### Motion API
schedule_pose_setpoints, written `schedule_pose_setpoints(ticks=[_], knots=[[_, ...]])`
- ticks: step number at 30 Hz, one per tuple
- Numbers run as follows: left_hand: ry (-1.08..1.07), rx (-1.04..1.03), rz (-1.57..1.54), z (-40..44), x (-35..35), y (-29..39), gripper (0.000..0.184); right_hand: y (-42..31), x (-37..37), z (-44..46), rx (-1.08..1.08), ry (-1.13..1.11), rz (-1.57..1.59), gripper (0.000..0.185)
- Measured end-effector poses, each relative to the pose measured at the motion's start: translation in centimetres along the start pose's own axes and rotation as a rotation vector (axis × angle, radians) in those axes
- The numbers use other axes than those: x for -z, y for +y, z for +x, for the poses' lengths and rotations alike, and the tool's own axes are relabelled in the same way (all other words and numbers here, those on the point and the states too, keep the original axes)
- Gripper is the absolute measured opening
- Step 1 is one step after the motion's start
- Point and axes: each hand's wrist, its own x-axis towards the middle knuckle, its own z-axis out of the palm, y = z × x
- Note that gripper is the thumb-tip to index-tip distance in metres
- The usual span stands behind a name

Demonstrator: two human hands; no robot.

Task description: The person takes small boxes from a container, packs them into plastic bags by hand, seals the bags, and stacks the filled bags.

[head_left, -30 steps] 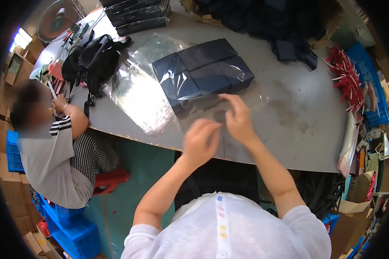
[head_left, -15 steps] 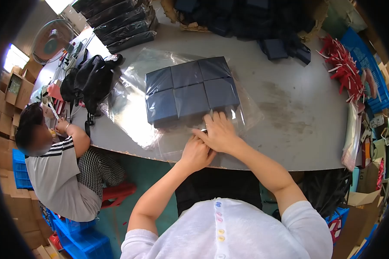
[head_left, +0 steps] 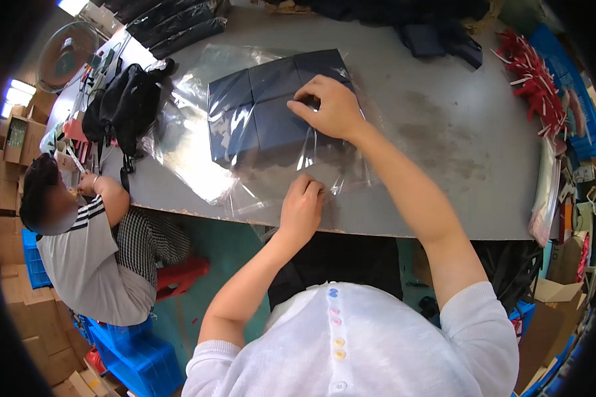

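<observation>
Several dark blue boxes (head_left: 232, 132) lie side by side in two rows inside a clear plastic bag (head_left: 258, 188) on the table. My left hand (head_left: 302, 208) is closed at the near edge of the bag, its fingers pinching the loose plastic near the table's front edge. Over the right part of the boxes is my right hand (head_left: 331, 109), fingers bent and the thumb apart from them; whether it touches the plastic I cannot tell. It covers part of the right-hand boxes.
A black bag (head_left: 129, 106) lies left on the grey table (head_left: 457, 192). Black plastic-wrapped stacks (head_left: 185, 30) stand at the back left, and dark blue boxes (head_left: 424, 41) at the back. Red tassels (head_left: 530, 83) hang right. A seated person (head_left: 93, 258) works at left.
My right hand has moved from the near side of the boxes up over them, away from my left hand. My left hand stays at the bag's near edge. The view has tilted slightly.
</observation>
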Motion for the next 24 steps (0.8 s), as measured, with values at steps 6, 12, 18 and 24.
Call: schedule_pose_setpoints(ticks=[6, 12, 18, 24], knots=[[-0.07, -0.112, 0.077, 0.9, 0.3, -0.1, 0.017, -0.2, -0.2, 0.1, -0.068, 0.009, 0.012, 0.029], [-0.791, -0.209, -0.851, -3.0, 4.8, 6.1, 0.01, -0.6, -0.1, -0.1, -0.09, 0.014, -0.007, 0.032], [-0.063, -0.104, -0.117, -2.3, 4.8, 3.1, 0.006, -0.1, -0.6, -0.4, -0.025, 0.045, -0.051, 0.029], [0.016, -0.119, -0.002, 0.1, 1.6, -0.2, 0.014, 0.0, -0.5, -0.4, -0.018, 0.057, -0.04, 0.028]])
